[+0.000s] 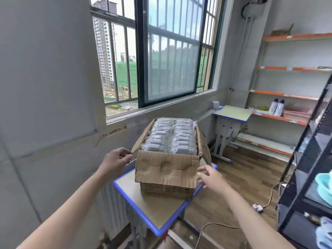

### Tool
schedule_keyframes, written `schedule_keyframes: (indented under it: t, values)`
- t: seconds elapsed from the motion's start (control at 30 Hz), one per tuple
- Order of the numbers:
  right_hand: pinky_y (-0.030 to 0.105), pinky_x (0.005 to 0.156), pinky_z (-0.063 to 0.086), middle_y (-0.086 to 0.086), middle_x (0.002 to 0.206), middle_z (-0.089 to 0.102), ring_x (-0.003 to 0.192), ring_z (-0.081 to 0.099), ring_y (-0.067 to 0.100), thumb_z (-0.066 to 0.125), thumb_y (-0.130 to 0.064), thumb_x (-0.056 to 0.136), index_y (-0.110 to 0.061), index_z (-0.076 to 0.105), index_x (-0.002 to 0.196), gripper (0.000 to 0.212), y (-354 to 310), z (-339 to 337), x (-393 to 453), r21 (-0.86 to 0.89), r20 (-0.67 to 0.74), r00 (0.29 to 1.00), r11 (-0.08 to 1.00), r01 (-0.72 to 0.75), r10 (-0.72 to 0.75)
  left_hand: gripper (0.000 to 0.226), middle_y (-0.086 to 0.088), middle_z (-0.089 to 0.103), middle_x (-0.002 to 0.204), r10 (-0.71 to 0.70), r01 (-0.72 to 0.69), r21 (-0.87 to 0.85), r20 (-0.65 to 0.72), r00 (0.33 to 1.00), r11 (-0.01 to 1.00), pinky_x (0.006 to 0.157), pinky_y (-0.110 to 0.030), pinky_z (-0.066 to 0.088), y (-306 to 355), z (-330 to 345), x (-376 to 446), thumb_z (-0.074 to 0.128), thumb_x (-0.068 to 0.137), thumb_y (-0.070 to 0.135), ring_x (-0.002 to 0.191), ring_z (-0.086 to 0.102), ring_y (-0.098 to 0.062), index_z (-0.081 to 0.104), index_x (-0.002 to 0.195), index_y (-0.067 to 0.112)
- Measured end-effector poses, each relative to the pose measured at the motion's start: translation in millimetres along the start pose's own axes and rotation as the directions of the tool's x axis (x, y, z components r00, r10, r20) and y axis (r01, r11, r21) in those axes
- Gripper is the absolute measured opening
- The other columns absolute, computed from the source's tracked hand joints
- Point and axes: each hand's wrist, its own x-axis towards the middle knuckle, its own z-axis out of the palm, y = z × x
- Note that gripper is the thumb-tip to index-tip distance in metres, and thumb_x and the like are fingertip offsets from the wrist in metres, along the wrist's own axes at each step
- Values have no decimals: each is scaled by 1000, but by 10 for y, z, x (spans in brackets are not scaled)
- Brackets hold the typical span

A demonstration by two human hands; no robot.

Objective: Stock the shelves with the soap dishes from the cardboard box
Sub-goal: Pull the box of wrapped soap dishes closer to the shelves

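An open cardboard box (167, 169) stands on a small blue-edged desk (149, 212) in front of me. It is packed with several plastic-wrapped grey soap dishes (170, 139) in two rows. My left hand (115, 160) is at the box's left flap, fingers pinching its edge. My right hand (210, 177) hovers by the box's front right corner, fingers spread and holding nothing. Orange-edged shelves (283, 94) line the wall at the right.
A second blue-edged desk (233, 112) stands under the window by the shelves. Two white bottles (276, 106) and pink trays (296, 114) sit on one shelf. A dark rack (309, 159) stands at the near right. A cable (212, 227) trails across the wooden floor.
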Motion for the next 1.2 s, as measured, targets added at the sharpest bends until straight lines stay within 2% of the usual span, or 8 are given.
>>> schedule_keyframes:
  t: [0.1,0.23,0.37,0.57,0.77,0.9,1.07,1.2]
  values:
    - [25,69,48,2,95,62,84,63,16,52,-20,94,-20,54,104,10,-291,-208,418,-83,-46,994,992,96,-100,13,-12,69,89,74,-76,-67,-33,997,995,81,-42,52,228,-76,451,58,94,12,83,65,-28,65,100,4]
    - [38,83,53,4,99,61,94,63,23,53,-23,93,-21,54,106,14,-546,-323,973,-105,-113,986,989,108,-120,15,-10,66,94,120,-119,-117,2,993,986,81,-37,52,363,-7,1036,52,96,14,88,63,-25,61,104,5]
    - [47,92,50,4,102,63,99,63,25,55,-25,91,-18,56,108,18,-649,-347,1619,-112,-175,980,991,72,-91,13,-12,65,95,52,-42,-209,40,998,977,78,-35,52,241,144,1747,53,96,10,85,61,-23,60,104,4]
    - [41,87,51,3,107,58,99,60,24,55,-27,93,-17,53,115,24,-608,-282,2306,-37,-228,974,999,-26,17,18,-12,63,89,-67,86,-224,94,993,971,66,-25,48,-164,475,2627,52,96,10,73,58,-17,61,106,-2]
    - [38,88,50,5,105,57,93,55,21,54,-24,93,-13,56,115,25,-357,-217,2738,-38,-264,955,988,-147,132,19,-16,65,94,-211,236,-193,143,967,952,72,-35,53,-609,840,3143,58,93,13,81,60,-25,65,103,-2]
    - [33,94,42,11,120,59,112,54,27,52,-24,93,-10,59,118,29,-171,-200,2968,-112,-290,940,969,-220,180,11,-12,69,104,-224,234,-84,115,968,969,89,-41,52,-746,1001,3306,63,86,16,99,62,-28,68,94,11]
    - [29,101,34,20,135,45,125,45,33,51,-22,93,-8,53,131,40,15,-180,3162,-244,-268,934,921,-304,238,20,-5,67,101,-172,160,195,45,984,968,77,-27,42,-652,1153,3325,59,84,20,99,60,-25,65,102,13]
    - [30,79,37,19,127,56,117,51,32,52,-28,91,-6,55,121,38,99,-167,3228,-319,-195,939,886,-335,284,20,-1,62,94,-250,215,325,71,966,921,77,-29,46,-613,1159,3355,64,80,33,94,60,-25,62,97,22]
